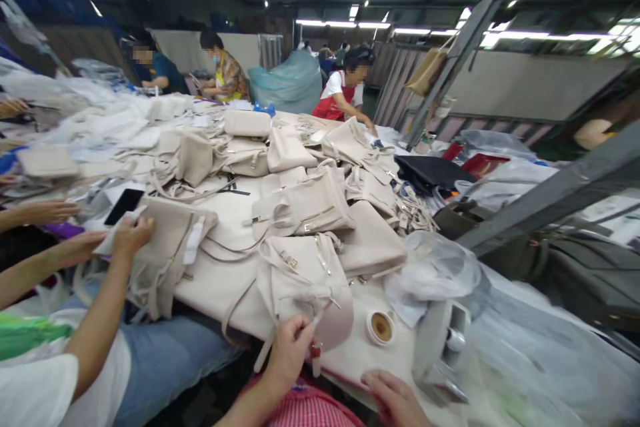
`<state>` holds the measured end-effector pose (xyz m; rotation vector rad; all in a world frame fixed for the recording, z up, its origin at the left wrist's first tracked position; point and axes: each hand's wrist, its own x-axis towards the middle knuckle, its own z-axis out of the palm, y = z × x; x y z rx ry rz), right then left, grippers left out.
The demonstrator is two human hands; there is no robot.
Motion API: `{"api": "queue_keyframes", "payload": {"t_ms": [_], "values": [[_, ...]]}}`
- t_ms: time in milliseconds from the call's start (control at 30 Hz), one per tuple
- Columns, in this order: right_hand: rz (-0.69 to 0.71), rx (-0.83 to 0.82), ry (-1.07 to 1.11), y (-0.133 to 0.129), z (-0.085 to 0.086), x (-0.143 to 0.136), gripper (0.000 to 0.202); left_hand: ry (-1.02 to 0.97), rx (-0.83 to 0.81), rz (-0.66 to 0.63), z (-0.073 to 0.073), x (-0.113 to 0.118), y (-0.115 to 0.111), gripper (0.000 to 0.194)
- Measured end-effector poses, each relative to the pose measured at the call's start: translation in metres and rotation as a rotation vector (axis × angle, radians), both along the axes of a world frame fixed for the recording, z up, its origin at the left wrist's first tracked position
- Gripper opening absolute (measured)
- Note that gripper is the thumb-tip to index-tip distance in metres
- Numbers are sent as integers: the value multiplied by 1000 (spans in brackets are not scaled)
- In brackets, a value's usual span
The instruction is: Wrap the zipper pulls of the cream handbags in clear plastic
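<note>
A beige handbag [303,273] with gold zips and straps lies on the table right in front of me. My left hand [291,347] is closed in a pinch at the near edge of this bag; what sits between the fingertips is too small to make out. Beside those fingers is a small red item [315,351]. My right hand [393,398] hovers low near the table's front edge, blurred, fingers loosely stretched and holding nothing visible. Closest to it are a small white cup [373,328] with brown stuff inside and a grey metal tape-dispenser-like holder [440,340].
Many beige bags [313,203] are heaped across the table [215,280]. At left, a co-worker's hand [131,233] grips another bag [167,240]; a black phone [124,205] lies beyond. Clear plastic [540,347] covers the right side, under a slanted metal beam [560,187]. Other people work behind.
</note>
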<state>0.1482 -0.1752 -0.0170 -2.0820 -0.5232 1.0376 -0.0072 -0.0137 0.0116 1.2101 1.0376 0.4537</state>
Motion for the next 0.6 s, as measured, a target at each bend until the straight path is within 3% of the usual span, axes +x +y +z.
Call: {"api": "queue_keyframes", "payload": {"t_ms": [67, 133, 200, 433, 600], "values": [[213, 157, 236, 35, 27, -16, 35, 119, 174, -59, 13, -4, -3, 25], [278, 243, 306, 65, 53, -27, 36, 197, 297, -101, 23, -8, -7, 25], [303, 304, 326, 86, 67, -32, 36, 220, 360, -120, 28, -11, -10, 26], [365, 259, 252, 100, 55, -34, 37, 162, 365, -132, 34, -22, -14, 26], [355, 186, 230, 101, 61, -37, 37, 120, 398, -164, 36, -28, -15, 27]]}}
